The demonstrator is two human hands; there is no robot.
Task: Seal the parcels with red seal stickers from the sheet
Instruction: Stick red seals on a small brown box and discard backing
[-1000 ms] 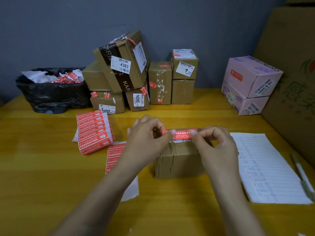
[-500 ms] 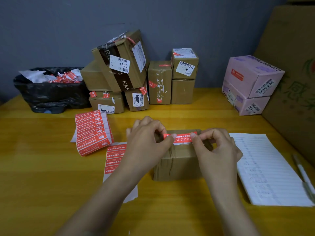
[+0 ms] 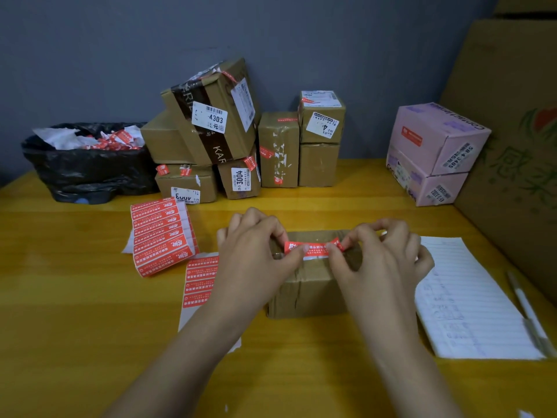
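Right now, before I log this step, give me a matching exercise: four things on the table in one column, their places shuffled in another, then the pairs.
1. red seal sticker
2. black bin bag
3. pink boxes
4. lined sheet

A. far left of the table, by the wall
B. flat, right of the parcel
C. pinched by left hand and right hand over the parcel
D. stacked at the far right

Pairs: 1-C, 2-A, 3-D, 4-B.
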